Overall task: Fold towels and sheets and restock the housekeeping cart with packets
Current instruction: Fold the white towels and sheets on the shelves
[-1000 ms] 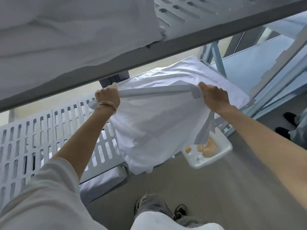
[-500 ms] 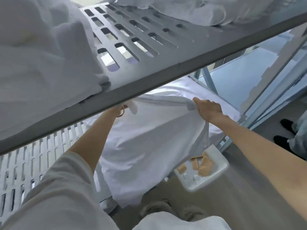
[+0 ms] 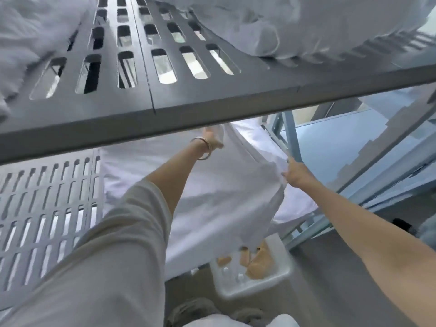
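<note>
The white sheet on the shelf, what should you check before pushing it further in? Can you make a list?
1. Left hand holding the sheet: ok, gripping its far edge.
2. Right hand holding: ok, pinching the right edge.
3. Sheet fully on the middle shelf: not ok, the front hangs over.
4. Sheet clear of the white tray: not ok, a corner dangles over it.
5. Room further back: cannot tell, the upper shelf hides it.
</note>
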